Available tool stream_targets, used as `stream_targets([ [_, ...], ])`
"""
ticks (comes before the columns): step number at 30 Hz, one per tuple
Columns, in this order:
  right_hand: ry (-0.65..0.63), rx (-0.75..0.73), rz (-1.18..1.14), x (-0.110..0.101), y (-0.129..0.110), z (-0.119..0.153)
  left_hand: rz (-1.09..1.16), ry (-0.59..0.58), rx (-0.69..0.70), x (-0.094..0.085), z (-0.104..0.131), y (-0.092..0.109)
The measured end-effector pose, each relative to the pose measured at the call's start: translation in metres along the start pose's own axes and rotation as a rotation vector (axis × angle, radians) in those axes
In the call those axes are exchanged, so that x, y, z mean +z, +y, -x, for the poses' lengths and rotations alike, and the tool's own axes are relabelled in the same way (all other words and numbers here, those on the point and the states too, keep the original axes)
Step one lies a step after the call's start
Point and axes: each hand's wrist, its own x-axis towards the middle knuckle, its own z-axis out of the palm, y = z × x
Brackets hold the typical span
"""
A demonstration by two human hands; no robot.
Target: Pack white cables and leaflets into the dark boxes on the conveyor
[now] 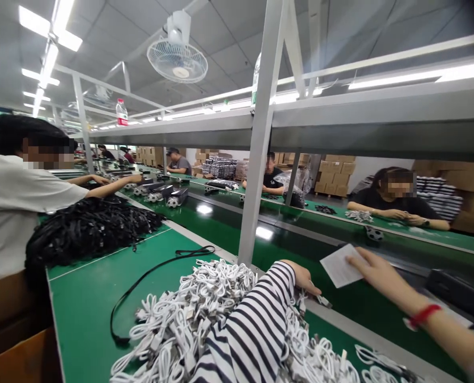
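My left hand, in a black-and-white striped sleeve, reaches out over the table's metal edge strip. Its fingers are pressed together on a white cable, whose plug shows just below the fingertips. Under and around the sleeve lies a large heap of coiled white cables. My right hand is not in view. From the right, a co-worker's hand with a red wristband holds a square white paper over the green line.
A black strap lies on the green table. At left, a person in white works behind a black strap pile. A grey post rises ahead, and more people sit across the line. A black object is at right.
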Motion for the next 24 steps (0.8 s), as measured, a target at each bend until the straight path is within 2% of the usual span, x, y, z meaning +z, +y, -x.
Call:
stream_targets([
  [3,-0.098,-0.03,-0.065,0.045,-0.006,-0.003,0.089,-0.029,0.064,0.001,-0.007,-0.003],
  [5,-0.153,-0.037,-0.096,0.065,-0.007,0.009,0.124,0.03,0.085,0.001,-0.01,-0.005],
  [7,-0.178,-0.009,-0.118,0.073,-0.009,0.021,0.105,0.128,0.067,0.0,-0.009,-0.008],
  [10,-0.166,-0.017,-0.168,0.071,-0.018,0.027,0.075,0.256,0.031,-0.004,-0.002,-0.011],
  [15,-0.189,-0.2,-0.18,0.065,-0.022,0.02,0.139,0.533,0.052,-0.007,0.005,-0.015],
  [18,-0.235,-0.187,-0.201,0.063,-0.022,0.018,0.167,0.685,0.059,-0.007,0.004,-0.014],
  [21,-0.215,-0.174,-0.257,0.058,-0.028,0.02,0.193,0.764,0.05,-0.008,0.004,-0.012],
  [24,-0.22,-0.217,-0.26,0.055,-0.036,0.022,0.221,0.794,0.058,-0.008,0.004,-0.012],
])
